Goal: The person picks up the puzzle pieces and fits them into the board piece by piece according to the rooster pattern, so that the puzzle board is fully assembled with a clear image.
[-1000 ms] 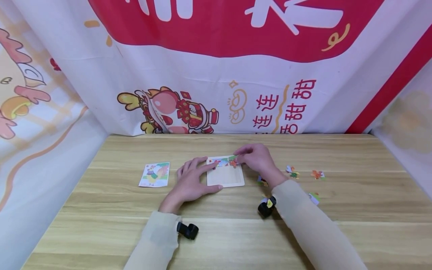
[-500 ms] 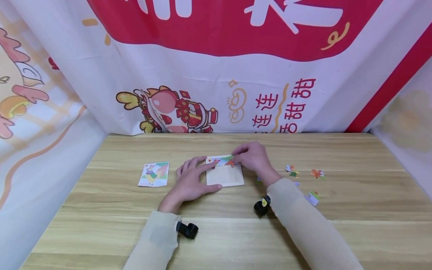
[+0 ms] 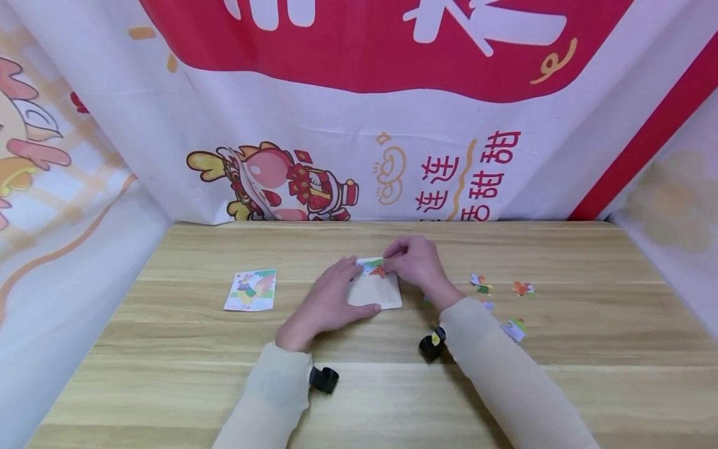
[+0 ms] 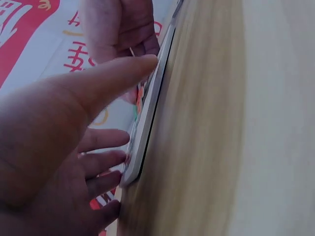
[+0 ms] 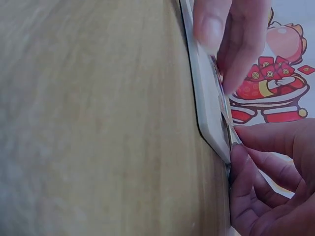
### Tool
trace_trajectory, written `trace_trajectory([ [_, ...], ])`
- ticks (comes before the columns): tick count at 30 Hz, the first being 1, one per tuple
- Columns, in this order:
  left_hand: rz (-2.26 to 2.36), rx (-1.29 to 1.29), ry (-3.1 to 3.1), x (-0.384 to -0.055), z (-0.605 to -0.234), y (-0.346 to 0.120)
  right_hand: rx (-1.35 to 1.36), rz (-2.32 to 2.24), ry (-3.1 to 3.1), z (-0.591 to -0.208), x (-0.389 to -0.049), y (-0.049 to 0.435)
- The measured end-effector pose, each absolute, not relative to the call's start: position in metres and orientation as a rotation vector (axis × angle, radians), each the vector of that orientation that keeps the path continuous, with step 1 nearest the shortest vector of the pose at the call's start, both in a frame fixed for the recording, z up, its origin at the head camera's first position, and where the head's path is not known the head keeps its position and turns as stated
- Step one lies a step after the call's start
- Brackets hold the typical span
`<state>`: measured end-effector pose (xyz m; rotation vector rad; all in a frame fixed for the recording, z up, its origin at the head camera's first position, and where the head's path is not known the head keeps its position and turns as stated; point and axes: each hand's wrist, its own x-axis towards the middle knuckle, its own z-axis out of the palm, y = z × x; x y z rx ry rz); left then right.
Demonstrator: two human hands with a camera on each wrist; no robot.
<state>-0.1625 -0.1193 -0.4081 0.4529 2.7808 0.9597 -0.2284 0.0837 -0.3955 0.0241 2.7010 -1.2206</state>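
A pale wooden puzzle tray lies flat on the table, with a row of coloured pieces along its far side. My left hand lies across the tray's left part, fingers extended over the far-left pieces and thumb near the front edge. At the far right corner my right hand pinches a puzzle piece between thumb and forefinger, right at the tray's rim. Most of that piece is hidden by the fingers. In the left wrist view, the left thumb reaches along the tray's edge.
To the left lies a square picture card showing a cartoon bird. Several loose puzzle pieces, among them an orange one and a green and white one, lie right of the right forearm. A printed cloth hangs behind the table.
My left hand has slid right over the tray and now covers more of its left side. The right hand, still pinching at the far right corner, has moved only slightly.
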Motion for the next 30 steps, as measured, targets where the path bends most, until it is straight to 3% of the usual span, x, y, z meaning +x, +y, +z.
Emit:
trace_trajectory([
  [30,0.873,0.498,2.775,-0.1622,-0.4117,-0.1137,-0.082,-1.205,2.787,-0.4055,-0.2273,0.0808],
])
